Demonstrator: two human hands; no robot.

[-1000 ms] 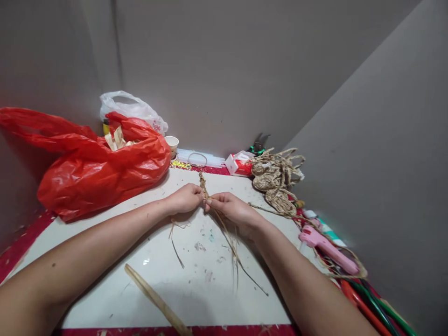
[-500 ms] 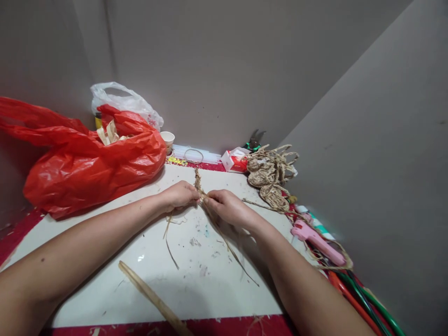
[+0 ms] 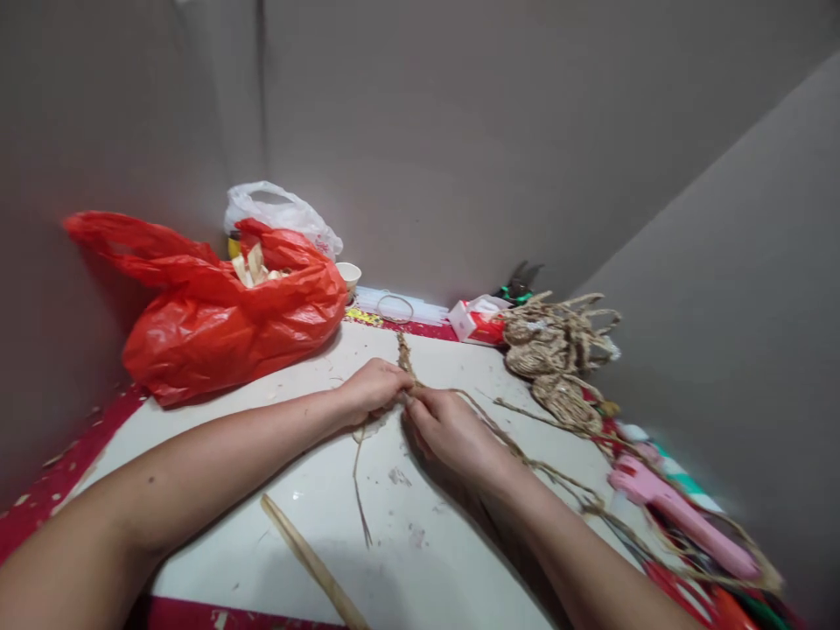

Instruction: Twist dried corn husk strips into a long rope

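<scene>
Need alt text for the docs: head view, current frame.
Two bare hands, left hand and right hand, pinch a braided tan straw cord over a white tabletop. A crumpled red plastic bag lies left; woven straw sandals and a pink glue gun lie right.

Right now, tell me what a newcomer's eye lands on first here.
The big red plastic bag at the table's far left. Then the left hand and right hand meeting mid-table, pinching a twisted straw cord. At the right edge lies a pink glue gun.
</scene>
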